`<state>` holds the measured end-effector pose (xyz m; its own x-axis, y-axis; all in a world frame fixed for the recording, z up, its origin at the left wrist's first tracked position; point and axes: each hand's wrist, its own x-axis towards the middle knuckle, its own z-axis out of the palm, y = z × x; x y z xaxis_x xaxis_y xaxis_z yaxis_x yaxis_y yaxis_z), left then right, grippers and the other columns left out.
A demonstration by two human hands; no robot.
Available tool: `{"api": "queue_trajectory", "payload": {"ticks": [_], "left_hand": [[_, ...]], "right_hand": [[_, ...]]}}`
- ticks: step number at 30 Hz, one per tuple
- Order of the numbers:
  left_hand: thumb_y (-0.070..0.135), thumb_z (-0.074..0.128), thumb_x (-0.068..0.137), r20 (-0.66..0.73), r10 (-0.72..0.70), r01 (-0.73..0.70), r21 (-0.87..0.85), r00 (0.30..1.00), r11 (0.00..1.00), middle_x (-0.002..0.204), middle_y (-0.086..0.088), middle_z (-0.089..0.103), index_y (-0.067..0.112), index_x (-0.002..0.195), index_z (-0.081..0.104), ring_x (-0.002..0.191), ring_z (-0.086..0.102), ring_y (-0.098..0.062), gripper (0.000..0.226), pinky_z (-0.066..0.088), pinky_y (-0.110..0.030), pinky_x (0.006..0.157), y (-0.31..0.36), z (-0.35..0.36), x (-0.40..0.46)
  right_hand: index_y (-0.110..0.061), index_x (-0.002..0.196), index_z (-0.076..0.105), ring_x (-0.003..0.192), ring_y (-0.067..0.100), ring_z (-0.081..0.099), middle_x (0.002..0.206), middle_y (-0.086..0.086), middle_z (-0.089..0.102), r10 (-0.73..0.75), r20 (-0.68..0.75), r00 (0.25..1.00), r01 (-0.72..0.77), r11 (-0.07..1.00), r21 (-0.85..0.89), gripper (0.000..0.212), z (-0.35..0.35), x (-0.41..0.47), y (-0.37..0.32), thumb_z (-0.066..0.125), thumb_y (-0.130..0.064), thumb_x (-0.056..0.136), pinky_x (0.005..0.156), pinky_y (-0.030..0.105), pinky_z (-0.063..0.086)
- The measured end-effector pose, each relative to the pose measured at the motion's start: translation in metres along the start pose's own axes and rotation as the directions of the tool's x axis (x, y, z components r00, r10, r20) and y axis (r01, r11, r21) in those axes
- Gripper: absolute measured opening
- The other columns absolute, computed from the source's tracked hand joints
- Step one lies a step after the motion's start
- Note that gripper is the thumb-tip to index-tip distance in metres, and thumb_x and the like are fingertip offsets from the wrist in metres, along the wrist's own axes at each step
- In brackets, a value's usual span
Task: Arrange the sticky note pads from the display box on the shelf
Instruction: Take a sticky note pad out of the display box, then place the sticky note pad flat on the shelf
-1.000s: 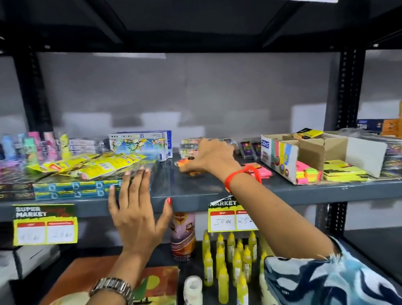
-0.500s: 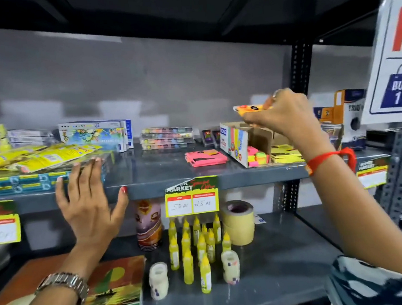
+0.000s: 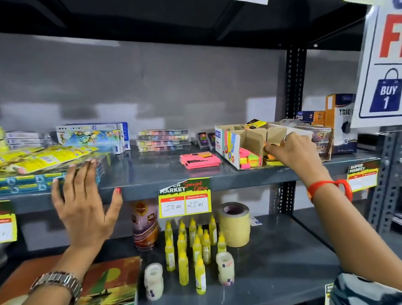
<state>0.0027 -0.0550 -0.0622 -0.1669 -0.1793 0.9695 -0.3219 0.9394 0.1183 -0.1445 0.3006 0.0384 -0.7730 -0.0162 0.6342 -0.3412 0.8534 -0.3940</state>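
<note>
The cardboard display box (image 3: pixel 230 147) stands on the right of the grey middle shelf (image 3: pixel 233 177), with pink, yellow and green sticky note pads (image 3: pixel 250 159) in its front compartment. A small stack of pink pads (image 3: pixel 199 161) lies on the shelf just left of the box. My right hand (image 3: pixel 292 149) reaches into the box's right compartment, fingers closed on an orange pad (image 3: pixel 271 157) there. My left hand (image 3: pixel 85 199) is spread flat against the shelf's front edge at the left and holds nothing.
Yellow packets (image 3: pixel 33 159), colour-pencil boxes (image 3: pixel 91 137) and flat cases (image 3: pixel 162 140) fill the shelf's left and back. An orange-and-white carton (image 3: pixel 340 120) stands right of the box. Below are glue bottles (image 3: pixel 193 245), tape rolls (image 3: pixel 234 222) and a notebook (image 3: pixel 105 292). A sale sign (image 3: pixel 390 50) hangs at right.
My right hand left the middle of the shelf, rose over the display box with an orange pad, and has now come down into the box. The view swung right. My left hand stayed put.
</note>
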Motion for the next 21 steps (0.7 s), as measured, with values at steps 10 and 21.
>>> {"api": "queue_trajectory", "payload": {"ticks": [10, 21], "left_hand": [[0.047, 0.032, 0.090, 0.032, 0.021, -0.022, 0.027, 0.999, 0.999, 0.133, -0.018, 0.051, 0.000, 0.135, 0.044, 0.131, 0.035, -0.031, 0.066, 0.017, -0.049, 0.111, -0.002, -0.002, 0.000], [0.046, 0.033, 0.088, 0.007, 0.040, -0.040, 0.037, 0.999, 0.999, 0.133, -0.017, 0.053, 0.002, 0.134, 0.045, 0.130, 0.037, -0.030, 0.066, 0.016, -0.045, 0.112, -0.006, 0.003, 0.000]], "right_hand": [[0.005, 0.100, 0.060, 0.098, 0.046, 0.056, 0.110, 0.034, 0.060, -0.061, -0.345, 0.936, 0.045, 0.998, -0.054, 0.052, 0.024, -0.002, -0.020, 0.026, -0.034, 0.097, 0.083, 0.052, 0.047], [-0.006, 0.114, 0.054, 0.112, 0.037, 0.053, 0.119, 0.019, 0.058, -0.167, 0.357, 0.919, 0.144, 0.985, 0.091, 0.065, 0.054, -0.020, -0.145, 0.067, -0.054, 0.072, 0.092, 0.040, 0.046]]}}
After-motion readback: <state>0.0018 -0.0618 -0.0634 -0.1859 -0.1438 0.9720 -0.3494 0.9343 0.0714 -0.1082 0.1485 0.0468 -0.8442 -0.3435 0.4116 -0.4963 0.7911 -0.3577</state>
